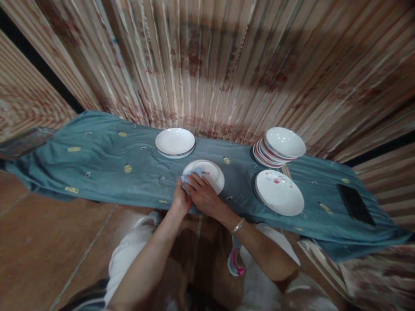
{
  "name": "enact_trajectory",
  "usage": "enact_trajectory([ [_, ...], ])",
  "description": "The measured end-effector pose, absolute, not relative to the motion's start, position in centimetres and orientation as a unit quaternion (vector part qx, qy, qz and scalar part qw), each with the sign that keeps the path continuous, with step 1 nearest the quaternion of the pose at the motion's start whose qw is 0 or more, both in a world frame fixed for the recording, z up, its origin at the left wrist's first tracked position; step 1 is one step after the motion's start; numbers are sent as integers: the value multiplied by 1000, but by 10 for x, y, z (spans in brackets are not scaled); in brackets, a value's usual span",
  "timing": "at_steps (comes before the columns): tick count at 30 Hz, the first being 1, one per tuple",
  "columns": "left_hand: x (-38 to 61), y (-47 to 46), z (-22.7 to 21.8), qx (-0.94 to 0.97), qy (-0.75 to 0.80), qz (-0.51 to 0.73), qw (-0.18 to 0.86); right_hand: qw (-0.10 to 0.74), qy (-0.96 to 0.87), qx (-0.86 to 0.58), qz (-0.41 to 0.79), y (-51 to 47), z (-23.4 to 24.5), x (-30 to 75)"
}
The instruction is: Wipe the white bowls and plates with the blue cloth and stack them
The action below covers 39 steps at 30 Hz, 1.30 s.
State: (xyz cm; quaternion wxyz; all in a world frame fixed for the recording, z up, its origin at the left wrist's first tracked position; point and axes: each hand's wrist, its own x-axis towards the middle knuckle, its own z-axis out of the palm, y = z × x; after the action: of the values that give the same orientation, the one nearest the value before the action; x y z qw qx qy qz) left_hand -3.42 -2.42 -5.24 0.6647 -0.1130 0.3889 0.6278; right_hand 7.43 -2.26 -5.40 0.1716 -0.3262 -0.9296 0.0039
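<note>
A white plate point(212, 172) with a small printed pattern lies on the blue-green cloth point(106, 164) in front of me. My left hand point(180, 198) grips the plate's near-left edge with its fingers closed. My right hand point(203, 195) presses a light blue rag point(189, 177) onto the plate, fingers closed over it. A bangle sits on my right wrist.
A short stack of white plates point(175, 142) stands behind the wiped one. At the right are a tilted stack of red-rimmed plates point(280, 147) and flowered plates point(279, 192). A black phone point(355, 204) lies far right. A striped curtain point(227, 65) hangs behind.
</note>
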Motion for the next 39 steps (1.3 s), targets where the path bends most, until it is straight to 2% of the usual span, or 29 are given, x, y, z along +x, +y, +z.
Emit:
enact_trajectory([
  [18, -31, -22, -42, -75, 318, 638, 697, 68, -935, -348, 6, 31, -25, 39],
  [31, -36, -18, -60, -33, 344, 632, 694, 68, -897, -429, 83, 53, -13, 47],
  [39, -35, -19, -56, -39, 352, 629, 692, 75, -879, -458, 111, 74, -25, 57],
])
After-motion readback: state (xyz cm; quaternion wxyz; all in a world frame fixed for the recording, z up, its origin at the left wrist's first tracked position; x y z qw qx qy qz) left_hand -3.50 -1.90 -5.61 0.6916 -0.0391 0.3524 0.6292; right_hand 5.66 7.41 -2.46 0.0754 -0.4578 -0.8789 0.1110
